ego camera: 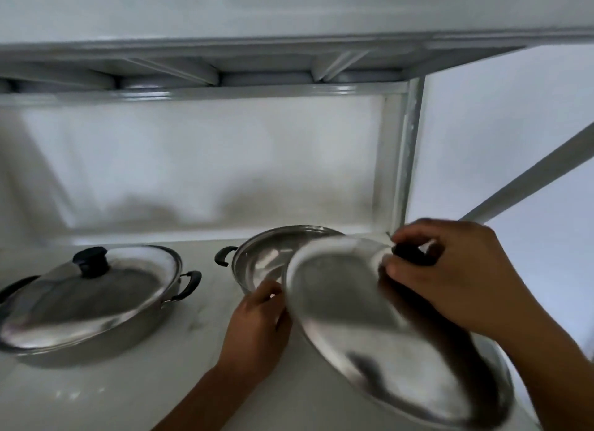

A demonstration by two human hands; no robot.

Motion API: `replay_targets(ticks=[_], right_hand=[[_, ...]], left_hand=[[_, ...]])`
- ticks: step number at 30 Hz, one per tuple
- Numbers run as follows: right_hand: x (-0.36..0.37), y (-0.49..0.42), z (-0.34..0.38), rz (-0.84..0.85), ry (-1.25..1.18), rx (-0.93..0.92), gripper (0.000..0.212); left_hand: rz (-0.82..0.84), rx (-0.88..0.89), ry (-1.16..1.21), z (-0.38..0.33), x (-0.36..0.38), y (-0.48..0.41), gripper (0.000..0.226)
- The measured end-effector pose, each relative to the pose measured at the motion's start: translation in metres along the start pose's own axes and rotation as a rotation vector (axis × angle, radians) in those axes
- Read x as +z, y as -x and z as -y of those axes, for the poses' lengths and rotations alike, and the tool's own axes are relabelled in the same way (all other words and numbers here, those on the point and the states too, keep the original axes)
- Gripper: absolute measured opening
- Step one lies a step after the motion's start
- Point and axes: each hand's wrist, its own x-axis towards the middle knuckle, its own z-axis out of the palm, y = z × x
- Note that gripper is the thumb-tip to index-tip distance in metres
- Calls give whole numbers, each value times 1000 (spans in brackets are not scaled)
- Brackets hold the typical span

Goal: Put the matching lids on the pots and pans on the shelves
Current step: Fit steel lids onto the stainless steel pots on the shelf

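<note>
A steel lid [347, 305] is held tilted over an open steel pot [263, 263] on the right of the white shelf [199, 350]. My right hand [456, 276] grips the lid's black knob [409, 255] from above. My left hand [257, 327] holds the lid's left rim, close to the pot's near edge. The pot shows one black side handle [223, 255] on its left; its right side is hidden behind the lid. On the left of the shelf stands a second steel pot with its lid on [86, 299], topped by a black knob [91, 260]. The lid is blurred.
The shelf above [225, 64] hangs low over the pots. A white upright post [405, 160] stands at the back right corner, and a diagonal brace [530, 173] crosses to its right. A white wall is behind.
</note>
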Motion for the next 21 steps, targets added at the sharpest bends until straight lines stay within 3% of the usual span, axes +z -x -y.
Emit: replay_targets(ticks=[3, 13, 21], right_hand=[[14, -23, 4, -39, -43, 13, 23], [110, -76, 19, 171, 134, 22, 29], [141, -75, 31, 216, 203, -9, 30]], left_hand=[[-12, 23, 0, -19, -6, 20, 24], [-189, 25, 124, -34, -34, 47, 9], [-110, -60, 73, -9, -40, 40, 10]])
